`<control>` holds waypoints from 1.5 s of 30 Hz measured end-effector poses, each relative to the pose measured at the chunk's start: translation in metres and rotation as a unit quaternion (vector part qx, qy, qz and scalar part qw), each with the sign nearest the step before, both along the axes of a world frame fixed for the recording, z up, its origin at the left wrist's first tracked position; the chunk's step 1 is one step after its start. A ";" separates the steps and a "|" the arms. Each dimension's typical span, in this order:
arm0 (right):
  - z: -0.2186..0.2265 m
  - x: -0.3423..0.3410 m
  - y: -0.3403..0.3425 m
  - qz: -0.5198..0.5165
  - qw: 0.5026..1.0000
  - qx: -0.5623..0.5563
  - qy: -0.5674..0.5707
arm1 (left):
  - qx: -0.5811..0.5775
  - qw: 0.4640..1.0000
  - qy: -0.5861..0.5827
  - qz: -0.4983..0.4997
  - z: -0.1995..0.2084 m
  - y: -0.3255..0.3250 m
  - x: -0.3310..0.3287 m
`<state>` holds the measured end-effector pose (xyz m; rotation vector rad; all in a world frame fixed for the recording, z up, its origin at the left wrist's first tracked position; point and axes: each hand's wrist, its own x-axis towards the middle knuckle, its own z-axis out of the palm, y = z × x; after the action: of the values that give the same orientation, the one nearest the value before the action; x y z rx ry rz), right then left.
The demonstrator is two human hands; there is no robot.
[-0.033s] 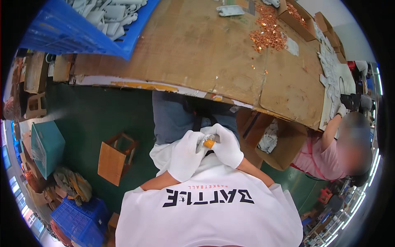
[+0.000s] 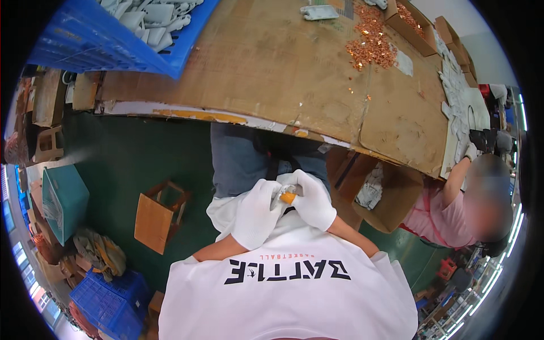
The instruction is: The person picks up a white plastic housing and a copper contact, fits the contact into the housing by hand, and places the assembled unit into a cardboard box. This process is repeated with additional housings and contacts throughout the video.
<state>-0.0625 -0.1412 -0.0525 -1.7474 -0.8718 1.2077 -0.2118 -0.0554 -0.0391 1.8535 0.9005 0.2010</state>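
In white knit gloves, my left hand (image 2: 256, 213) and my right hand (image 2: 311, 202) meet above my lap, in front of the table edge. Fingers of both hands are curled together around a small grey, shiny piece (image 2: 287, 188), mostly hidden by the gloves. An orange bit (image 2: 288, 198) shows between the hands next to the right thumb; I cannot tell whether it belongs to the piece or covers a fingertip.
The cardboard-covered table (image 2: 255, 73) holds a blue crate (image 2: 113, 48) of grey-white parts, loose copper-coloured pieces (image 2: 371, 48) and a lone part (image 2: 319, 12). An open carton (image 2: 391, 198) stands below at right, near a co-worker (image 2: 439, 212). A wooden stool (image 2: 153, 224) is at left.
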 end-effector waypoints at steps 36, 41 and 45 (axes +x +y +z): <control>0.026 0.076 0.026 0.029 0.913 0.146 -0.380 | -0.228 0.973 -0.026 -0.001 0.037 0.073 0.111; 0.053 0.100 0.042 0.012 0.871 0.191 -0.452 | -0.126 0.979 -0.149 0.061 0.026 0.085 0.151; 0.046 0.109 0.050 -0.032 0.819 0.069 -0.568 | -0.414 0.867 -0.273 -0.046 0.034 0.089 0.184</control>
<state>0.0461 -0.0907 -0.0061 -2.2995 -1.4741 -0.1074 -0.0274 0.0337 -0.0052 0.9441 0.3857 0.2178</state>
